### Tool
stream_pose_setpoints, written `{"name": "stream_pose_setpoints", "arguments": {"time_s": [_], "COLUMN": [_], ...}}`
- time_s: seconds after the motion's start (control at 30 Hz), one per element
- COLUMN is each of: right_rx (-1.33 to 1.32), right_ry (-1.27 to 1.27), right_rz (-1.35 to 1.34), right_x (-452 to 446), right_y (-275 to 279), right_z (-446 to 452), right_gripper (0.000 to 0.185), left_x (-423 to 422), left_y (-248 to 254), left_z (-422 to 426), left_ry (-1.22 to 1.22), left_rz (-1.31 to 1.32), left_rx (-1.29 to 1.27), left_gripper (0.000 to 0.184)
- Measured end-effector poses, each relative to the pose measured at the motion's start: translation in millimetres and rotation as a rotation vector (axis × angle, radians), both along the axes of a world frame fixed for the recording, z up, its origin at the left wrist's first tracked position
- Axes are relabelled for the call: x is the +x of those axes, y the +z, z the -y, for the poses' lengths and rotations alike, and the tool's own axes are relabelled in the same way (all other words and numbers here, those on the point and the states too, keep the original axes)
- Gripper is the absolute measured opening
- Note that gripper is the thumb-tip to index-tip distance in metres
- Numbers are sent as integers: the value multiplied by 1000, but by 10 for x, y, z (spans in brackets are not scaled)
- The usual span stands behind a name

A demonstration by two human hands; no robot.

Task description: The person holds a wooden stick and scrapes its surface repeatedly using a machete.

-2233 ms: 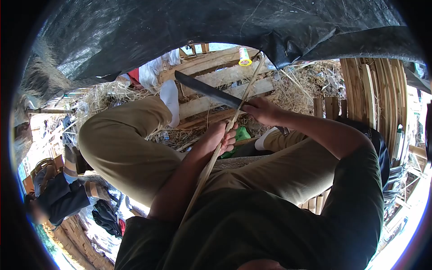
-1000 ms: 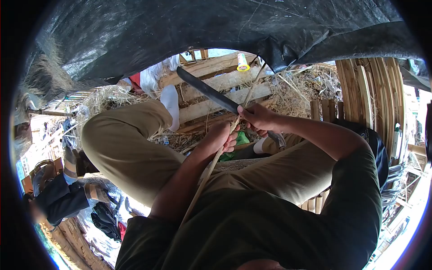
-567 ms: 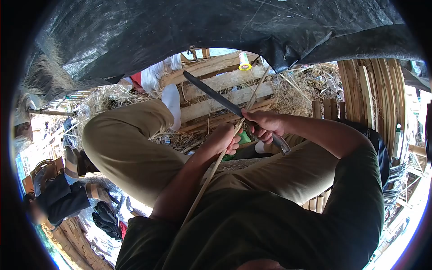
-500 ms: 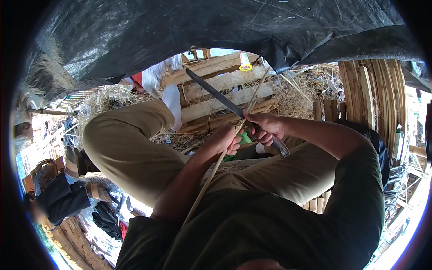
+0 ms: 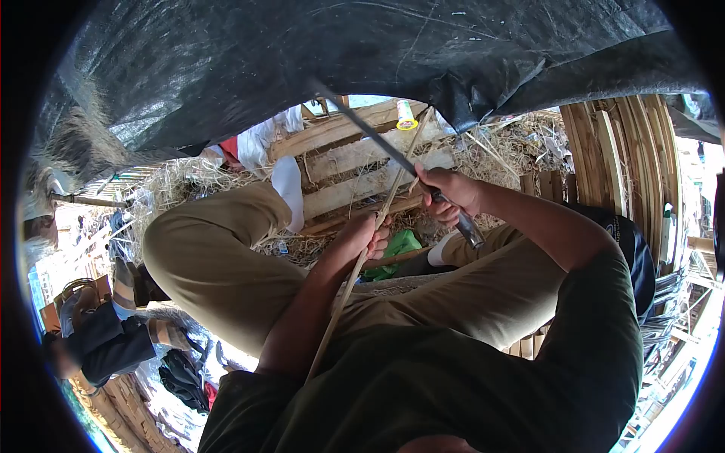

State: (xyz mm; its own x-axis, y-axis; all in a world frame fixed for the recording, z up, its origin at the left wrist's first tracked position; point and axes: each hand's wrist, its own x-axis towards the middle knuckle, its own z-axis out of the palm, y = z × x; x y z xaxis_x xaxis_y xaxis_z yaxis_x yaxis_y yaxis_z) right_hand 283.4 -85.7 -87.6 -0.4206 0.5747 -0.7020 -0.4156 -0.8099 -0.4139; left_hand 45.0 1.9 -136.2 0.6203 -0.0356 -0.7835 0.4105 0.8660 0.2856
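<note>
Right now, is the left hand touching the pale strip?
Touching. The head view shows the left hand with its fingers curled around the pale strip, which runs out above and below the grip.

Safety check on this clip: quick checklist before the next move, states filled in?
1. Left hand closed on the strip: ok.
2. Right hand closed on the knife handle, butt end showing below the hand: ok.
3. Blade away from the left hand: ok, it points up and away from it in view.
4. Blade touching the strip: cannot tell; they cross in view, depth unclear.
5. Cutting edge direction: cannot tell.
6. White-socked foot apart from the blade: ok in view.
</note>
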Motion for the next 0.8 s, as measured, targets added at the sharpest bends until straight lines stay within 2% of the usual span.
{"name": "stream_pose_setpoints", "arguments": {"time_s": [0.1,0.13,0.23,0.37,0.47,0.5,0.53,0.57,0.6,0.63,0.67,0.77,0.8], "right_rx": [106,181,165,17,58,48,59,71,164,259,277,759,796], "right_ry": [-101,-60,-56,-99,45,23,76,127,189,249,276,409,402], "right_rz": [392,496,708,779,924,914,932,952,1000,1049,1036,1227,1234], "right_x": [53,98,157,282,236,190,143,112,44,-24,-93,-175,-179], "right_y": [-36,-42,42,-208,-376,-387,-443,-492,-449,-401,-366,-402,-368], "right_z": [-62,-103,-156,-119,-47,-30,-27,-26,-2,12,25,72,80], "right_gripper": [54,50,48,52,43,31,30,29,28,27,27,35,33], "left_x": [-2,-6,-68,-80,-10,44,59,6,-91,-104,-102,-24,-18], "left_y": [1,0,-149,-226,-273,-231,-197,-290,-495,-485,-490,-458,-430], "left_z": [2,4,-46,-39,-5,-10,-8,-65,-164,-247,-261,-209,-242], "left_ry": [-2,-1,-41,-65,47,116,185,150,111,68,30,76,50], "left_rz": [-38,-53,14,-42,-139,-187,-237,-118,1,121,99,6,10], "left_rx": [34,50,-24,91,126,113,96,-16,-127,-236,-134,6,-38], "left_gripper": [21,22,29,33,32,31,30,29,28,27,24,25,25]}}
